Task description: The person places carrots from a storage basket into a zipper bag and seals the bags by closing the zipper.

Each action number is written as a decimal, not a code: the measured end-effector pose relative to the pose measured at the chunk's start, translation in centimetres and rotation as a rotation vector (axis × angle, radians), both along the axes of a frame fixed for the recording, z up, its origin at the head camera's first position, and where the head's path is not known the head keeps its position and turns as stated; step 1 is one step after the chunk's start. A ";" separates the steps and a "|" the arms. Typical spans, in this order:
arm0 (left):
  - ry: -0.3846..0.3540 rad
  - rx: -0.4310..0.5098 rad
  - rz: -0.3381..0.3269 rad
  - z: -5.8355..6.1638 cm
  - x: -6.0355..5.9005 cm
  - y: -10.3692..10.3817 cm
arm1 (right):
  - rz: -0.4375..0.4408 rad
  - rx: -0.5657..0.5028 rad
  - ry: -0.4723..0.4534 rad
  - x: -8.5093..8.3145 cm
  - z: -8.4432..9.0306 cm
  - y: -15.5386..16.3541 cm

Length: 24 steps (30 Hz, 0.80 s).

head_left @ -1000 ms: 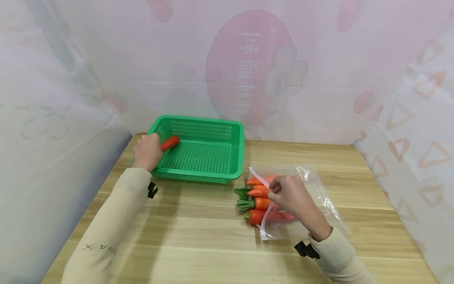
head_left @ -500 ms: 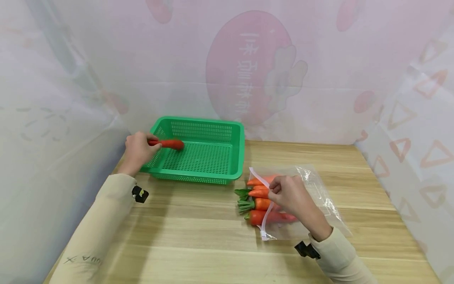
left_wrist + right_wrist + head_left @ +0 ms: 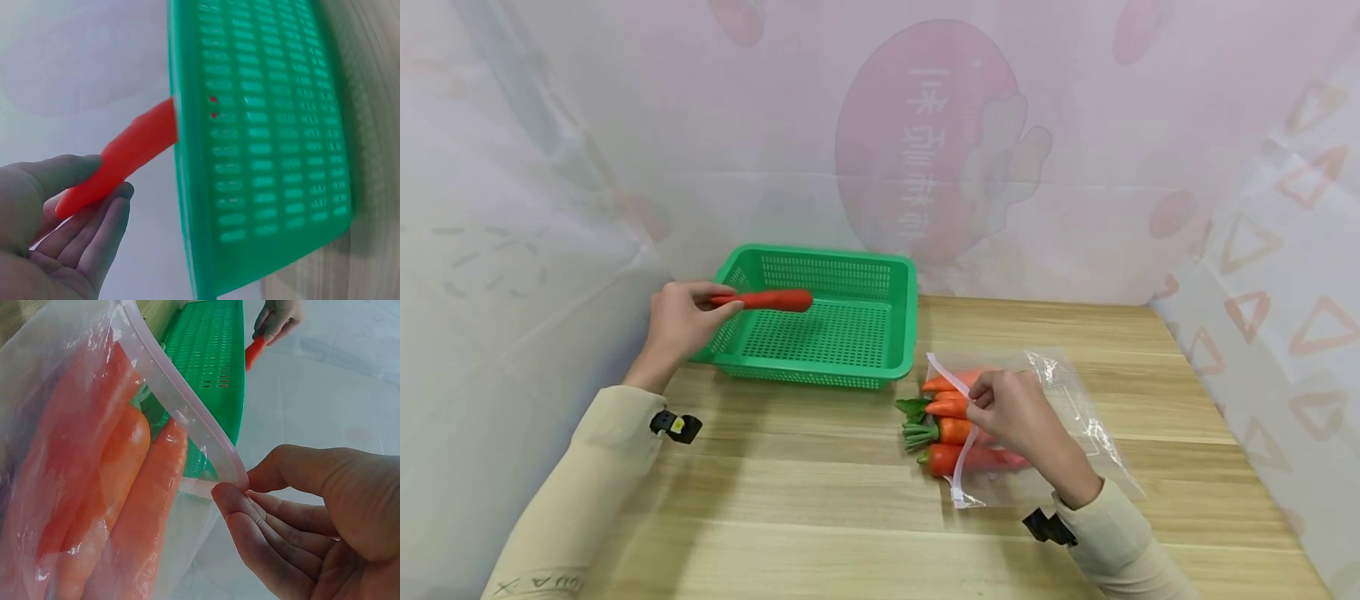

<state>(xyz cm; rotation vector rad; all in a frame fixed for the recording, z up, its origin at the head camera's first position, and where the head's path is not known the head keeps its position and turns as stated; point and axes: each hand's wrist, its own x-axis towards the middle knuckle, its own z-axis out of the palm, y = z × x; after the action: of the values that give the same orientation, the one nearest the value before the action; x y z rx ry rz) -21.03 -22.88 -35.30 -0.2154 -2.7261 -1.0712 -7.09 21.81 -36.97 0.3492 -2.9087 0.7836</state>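
A red-orange carrot (image 3: 778, 301) is pinched at its narrow end by my left hand (image 3: 679, 323), above the left side of the green basket (image 3: 902, 333). In the left wrist view the thumb and fingers hold the carrot (image 3: 134, 147), whose far end passes behind the basket rim (image 3: 187, 206). My right hand (image 3: 1018, 417) pinches the edge of a clear zip bag (image 3: 1078, 400) lying on the table. Several carrots (image 3: 951, 432) lie in the bag, their ends and some green tops showing at its mouth. The right wrist view shows the thumb and finger on the zip strip (image 3: 231, 465).
The basket stands at the back left of the wooden table (image 3: 820, 492), near the back curtain (image 3: 760, 125). Printed curtains also rise on both sides. A white slider (image 3: 957, 493) sits at the bag's front corner.
My left hand has lifted the carrot from the basket's left side and moved left and towards me. The carrot has turned nearly level. My right hand and the bag have stayed put.
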 end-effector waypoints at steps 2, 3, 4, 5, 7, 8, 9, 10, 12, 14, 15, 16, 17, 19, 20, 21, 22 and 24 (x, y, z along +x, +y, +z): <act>-0.017 0.042 -0.009 0.3 0.4 0.1 | -0.001 0.003 -0.002 0.0 0.0 0.0; -0.028 0.066 -0.013 0.4 0.6 0.2 | -0.002 0.005 -0.004 0.0 0.1 0.1; -0.039 0.087 -0.019 0.6 0.8 0.3 | -0.005 0.007 -0.004 0.0 0.1 0.1; -0.050 0.113 -0.025 0.7 1.0 0.4 | -0.008 0.008 -0.007 0.0 0.1 0.2; -0.078 0.171 -0.038 0.9 1.4 0.7 | -0.012 0.005 -0.010 0.0 0.1 0.2; -0.091 0.197 -0.043 1.0 1.6 0.8 | -0.013 0.004 -0.011 0.0 0.1 0.3; -0.103 0.220 -0.048 1.1 1.7 1.0 | -0.014 0.002 -0.011 0.1 0.1 0.3; -0.119 0.242 -0.053 1.2 1.9 1.1 | -0.013 -0.001 -0.011 0.1 0.1 0.3; -0.162 0.281 -0.067 1.4 2.3 1.2 | -0.009 -0.006 -0.012 0.1 0.0 0.4; -0.217 0.314 -0.081 1.6 2.7 1.4 | -0.005 -0.005 -0.009 0.1 0.0 0.4; -0.248 0.333 -0.088 1.7 2.9 1.4 | -0.004 -0.005 -0.008 0.2 0.0 0.4; -0.277 0.351 -0.095 1.8 3.1 1.5 | -0.003 -0.004 -0.007 0.2 0.0 0.4; -0.303 0.371 -0.102 1.8 3.4 1.5 | -0.003 -0.005 -0.007 0.2 0.0 0.4; -0.335 0.414 -0.117 1.8 3.8 1.7 | -0.001 -0.006 -0.006 0.2 0.0 0.4; -0.341 0.439 -0.128 1.8 4.0 1.8 | -0.001 -0.007 -0.006 0.2 0.0 0.4; -0.347 0.468 -0.144 1.7 4.2 1.9 | -0.001 -0.008 -0.007 0.2 0.0 0.5; -0.348 0.493 -0.161 1.7 4.4 2.1 | -0.001 -0.009 -0.008 0.2 0.0 0.5; -0.356 0.549 -0.196 1.5 4.8 2.3 | -0.001 -0.010 -0.011 0.3 0.0 0.5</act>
<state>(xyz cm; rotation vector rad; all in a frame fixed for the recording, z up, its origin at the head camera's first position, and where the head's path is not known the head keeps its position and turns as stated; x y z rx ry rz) -16.22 -20.58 -33.78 -0.2205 -2.5945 -2.0313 -6.83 22.30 -36.92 0.3432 -2.9137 0.8016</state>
